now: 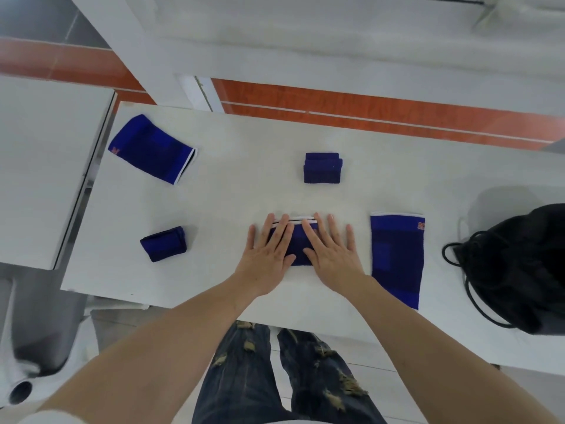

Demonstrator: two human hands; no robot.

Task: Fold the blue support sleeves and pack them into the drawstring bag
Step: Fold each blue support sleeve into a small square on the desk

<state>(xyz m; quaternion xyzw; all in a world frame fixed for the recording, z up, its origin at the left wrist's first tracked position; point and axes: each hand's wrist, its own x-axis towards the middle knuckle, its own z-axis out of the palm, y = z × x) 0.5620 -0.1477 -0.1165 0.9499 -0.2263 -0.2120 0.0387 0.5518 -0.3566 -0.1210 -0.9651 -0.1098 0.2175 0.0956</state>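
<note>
Both hands flat, palms down on the sleeve being folded (295, 244), near the front edge of the bench (214, 203). Left hand (269, 252) covers its left part, right hand (331, 250) the right; fingers (282, 226) spread and released, pressing, not gripping anything. Reads as flattening the fold so the elastic knit doesn't spring back open.

Just right of the hands: unfolded sleeve (397, 258) lying flat lengthwise, likely next in the queue. Further right, at the bench end: black drawstring bag (519, 264), cord loose toward the front edge. Can't tell how open its mouth is; nothing blue visible in it.

Left of the hands, apart: folded bundle (163, 243). Behind the hands, mid-bench: second folded bundle (322, 167). Far left corner: another flat sleeve (153, 148), angled.

Judgement: two folded, one in progress, two left, packing not started.
</note>
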